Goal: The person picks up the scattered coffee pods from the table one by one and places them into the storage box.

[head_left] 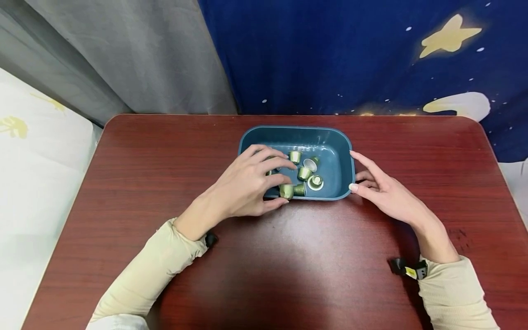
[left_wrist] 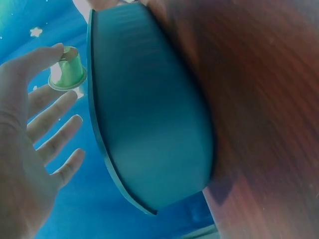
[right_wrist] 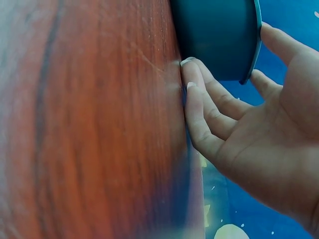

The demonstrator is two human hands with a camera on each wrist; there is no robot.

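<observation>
My left hand (head_left: 255,183) reaches over the left part of a dark teal plastic bin (head_left: 345,167) and pinches a green coffee capsule (head_left: 286,191) between thumb and index finger. In the left wrist view that capsule (left_wrist: 69,70) is above the rim with its wide end down, the other fingers spread apart. Several more green coffee capsules (head_left: 304,173) lie loose on the bin's floor, some partly hidden by the left hand. At the bin's right end, my right hand (head_left: 383,190) touches the rim with thumb and index finger. Its remaining fingers bend beside the outer wall, near the tabletop.
The bin stands on a reddish-brown wooden table (head_left: 305,256), close to its far edge. Behind hang a grey curtain (head_left: 156,55) and a blue curtain (head_left: 330,55) with stars. Dark straps with small devices sit at both wrists.
</observation>
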